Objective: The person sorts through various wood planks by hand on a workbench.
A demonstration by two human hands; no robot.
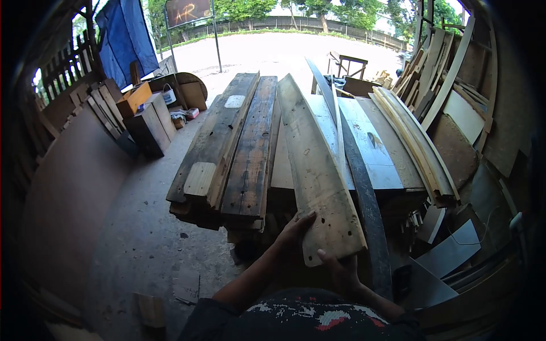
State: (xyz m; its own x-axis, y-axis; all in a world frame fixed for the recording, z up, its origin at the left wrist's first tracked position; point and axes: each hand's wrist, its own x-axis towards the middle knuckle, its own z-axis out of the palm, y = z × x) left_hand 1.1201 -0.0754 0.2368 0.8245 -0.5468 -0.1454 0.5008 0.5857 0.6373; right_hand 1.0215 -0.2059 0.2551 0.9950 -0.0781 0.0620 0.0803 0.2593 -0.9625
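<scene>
A long, weathered wooden plank point(315, 159) with dark nail holes stretches away from me, its near end in both my hands. My left hand point(297, 232) grips the plank's left edge, thumb on the top face and fingers hidden underneath. At the near end, my right hand point(341, 270) holds it from below, with the thumb over the edge. Left of the plank lie a dark stained board point(250, 165) and a stack of thick planks point(207, 148) with pale patches. A long dark strip point(364, 210) runs along its right side.
Pale slats point(418, 148) lie on the bench's right side, past a bluish-white panel point(369, 148). Timber offcuts point(438, 62) lean against the right wall. Wooden boxes point(151, 125) stand on the concrete floor point(153, 227) at left. A small wood block point(149, 310) lies near my feet.
</scene>
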